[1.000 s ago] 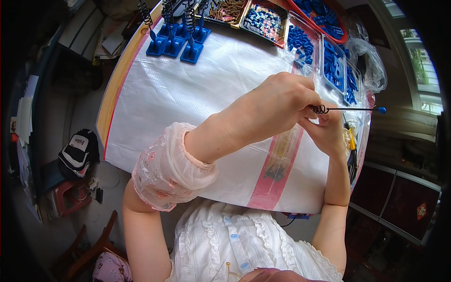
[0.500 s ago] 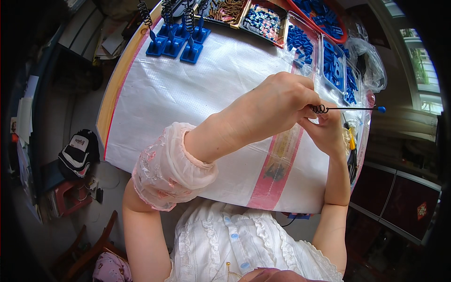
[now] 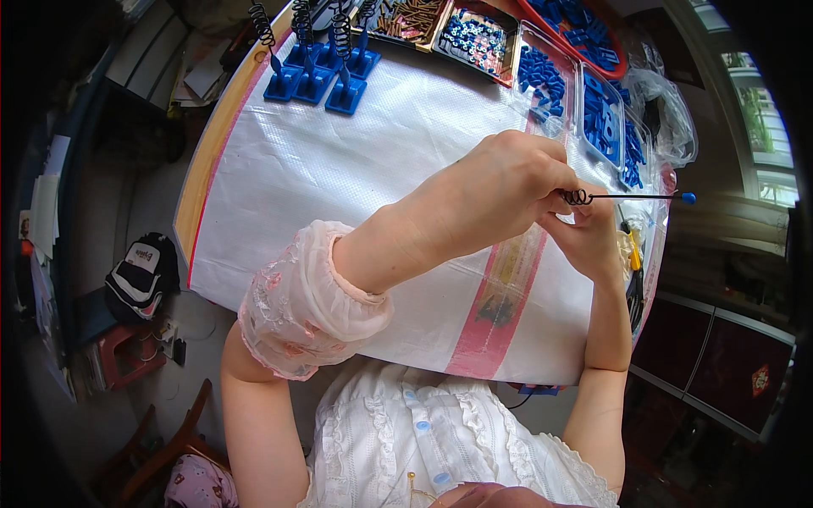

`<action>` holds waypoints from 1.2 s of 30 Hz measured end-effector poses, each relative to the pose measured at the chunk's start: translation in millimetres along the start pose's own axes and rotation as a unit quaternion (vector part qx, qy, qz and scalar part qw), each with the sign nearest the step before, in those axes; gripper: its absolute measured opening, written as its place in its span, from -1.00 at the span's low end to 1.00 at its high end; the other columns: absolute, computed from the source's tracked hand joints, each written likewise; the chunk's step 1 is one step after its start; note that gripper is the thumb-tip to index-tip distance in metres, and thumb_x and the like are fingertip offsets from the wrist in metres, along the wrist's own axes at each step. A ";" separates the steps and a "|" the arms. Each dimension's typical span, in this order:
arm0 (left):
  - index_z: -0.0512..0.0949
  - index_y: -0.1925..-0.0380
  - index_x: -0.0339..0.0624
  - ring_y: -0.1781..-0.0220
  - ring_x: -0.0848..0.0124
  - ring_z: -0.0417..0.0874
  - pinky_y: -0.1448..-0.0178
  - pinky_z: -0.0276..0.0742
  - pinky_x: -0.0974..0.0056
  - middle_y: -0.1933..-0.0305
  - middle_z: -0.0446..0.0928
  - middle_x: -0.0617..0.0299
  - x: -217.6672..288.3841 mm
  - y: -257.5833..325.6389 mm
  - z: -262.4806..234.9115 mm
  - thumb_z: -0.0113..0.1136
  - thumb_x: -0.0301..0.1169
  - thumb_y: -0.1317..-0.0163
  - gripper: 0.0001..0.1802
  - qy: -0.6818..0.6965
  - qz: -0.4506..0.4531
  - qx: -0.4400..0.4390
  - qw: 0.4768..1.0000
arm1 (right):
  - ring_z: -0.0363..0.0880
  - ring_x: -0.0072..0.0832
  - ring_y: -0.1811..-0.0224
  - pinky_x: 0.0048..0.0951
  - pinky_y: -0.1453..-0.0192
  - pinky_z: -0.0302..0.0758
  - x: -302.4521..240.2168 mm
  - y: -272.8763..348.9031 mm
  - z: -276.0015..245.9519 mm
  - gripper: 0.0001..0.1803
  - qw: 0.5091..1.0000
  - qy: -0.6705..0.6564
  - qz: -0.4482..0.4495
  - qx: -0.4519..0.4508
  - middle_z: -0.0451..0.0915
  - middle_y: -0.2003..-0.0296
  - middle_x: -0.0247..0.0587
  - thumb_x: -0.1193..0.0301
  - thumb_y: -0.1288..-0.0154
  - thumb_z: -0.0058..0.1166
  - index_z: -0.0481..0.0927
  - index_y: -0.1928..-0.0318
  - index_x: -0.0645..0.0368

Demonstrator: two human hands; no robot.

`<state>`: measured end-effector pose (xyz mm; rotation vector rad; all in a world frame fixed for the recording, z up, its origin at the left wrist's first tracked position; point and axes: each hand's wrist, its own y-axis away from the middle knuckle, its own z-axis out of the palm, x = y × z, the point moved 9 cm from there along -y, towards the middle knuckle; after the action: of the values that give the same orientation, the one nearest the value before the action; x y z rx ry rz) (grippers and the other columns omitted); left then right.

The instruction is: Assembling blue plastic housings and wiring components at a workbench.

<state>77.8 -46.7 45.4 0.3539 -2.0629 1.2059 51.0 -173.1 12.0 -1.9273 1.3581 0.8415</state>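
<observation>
Black coiled wire [image 3: 579,197] with blue tip, white woven sheet [image 3: 339,161], pink stripe

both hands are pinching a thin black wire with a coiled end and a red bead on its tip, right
Not quite. In the head view the left hand and right hand do pinch the thin black wire at its coiled end, but the bead on its tip is blue, not red.

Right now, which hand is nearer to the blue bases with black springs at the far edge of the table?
Left. The left hand is raised over the white sheet, below the blue bases with black springs. The right hand is farther to the right, behind it.
</observation>
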 end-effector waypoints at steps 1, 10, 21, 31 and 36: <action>0.73 0.08 -0.14 0.35 0.16 0.64 0.23 0.57 0.17 0.37 0.58 0.13 0.1 -0.1 -0.2 0.39 -0.48 -0.14 -0.70 0.001 0.001 0.000 1.000 | 0.70 -0.50 0.19 -0.47 0.08 0.57 0.7 0.1 0.1 -0.70 1.000 0.000 0.000 0.000 0.75 0.25 -0.24 0.64 -0.14 0.37 0.69 0.08 0.28; 0.73 0.10 -0.14 0.35 0.16 0.64 0.24 0.55 0.17 0.37 0.58 0.13 -1.1 0.3 0.4 0.39 -0.47 -0.14 -0.71 0.002 0.000 0.005 1.000 | 0.72 -0.48 0.17 -0.46 0.07 0.58 0.0 0.4 0.3 -0.71 1.000 0.005 -0.004 -0.002 0.75 0.23 -0.22 0.64 -0.15 0.36 0.68 0.08 0.28; 0.74 0.09 -0.13 0.34 0.15 0.64 0.23 0.56 0.16 0.36 0.58 0.13 -1.7 0.4 0.5 0.39 -0.50 -0.13 -0.70 0.010 -0.005 0.007 1.000 | 0.72 -0.46 0.17 -0.46 0.07 0.58 -1.1 0.6 0.7 -0.75 1.000 0.007 0.001 -0.004 0.75 0.22 -0.21 0.65 -0.16 0.35 0.68 0.12 0.29; 0.74 0.09 -0.13 0.35 0.16 0.64 0.23 0.56 0.17 0.37 0.58 0.13 -1.3 0.5 0.4 0.40 -0.48 -0.13 -0.70 0.005 -0.003 0.006 1.000 | 0.61 -0.64 0.11 -0.53 -0.05 0.54 0.9 1.4 2.0 -0.73 1.000 0.002 0.021 -0.015 0.67 0.22 -0.36 0.79 -0.10 0.30 0.65 0.18 0.31; 0.74 0.09 -0.13 0.34 0.16 0.64 0.23 0.56 0.17 0.36 0.58 0.13 -1.1 0.1 0.4 0.40 -0.47 -0.15 -0.71 0.010 -0.003 0.005 1.000 | 0.73 -0.45 0.17 -0.45 0.08 0.59 -2.4 0.2 0.8 -0.75 1.000 0.016 0.002 -0.004 0.75 0.21 -0.19 0.65 -0.16 0.35 0.69 0.12 0.29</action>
<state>78.4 -47.1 44.5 0.3507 -2.0378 1.2111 50.1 -171.2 13.3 -1.9532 1.3802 0.8219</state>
